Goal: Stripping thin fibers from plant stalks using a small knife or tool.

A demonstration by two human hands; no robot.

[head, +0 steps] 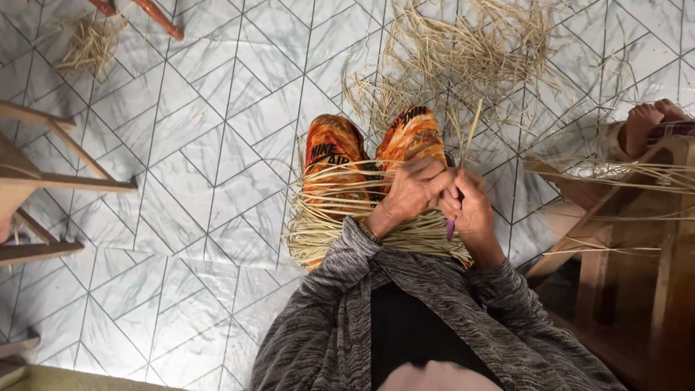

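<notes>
Straw strand (pixel 472 134) stands nearly upright, tip leaning away, pinched by left hand (pixel 416 190) and right hand (pixel 474 210) together

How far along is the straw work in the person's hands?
Done: a thick bundle of straw strips lies across the orange shoes. In hand: the left hand and right hand pinch one upright strand, with a purple tool in the right. Left: a loose straw pile on the tiled floor.
</notes>
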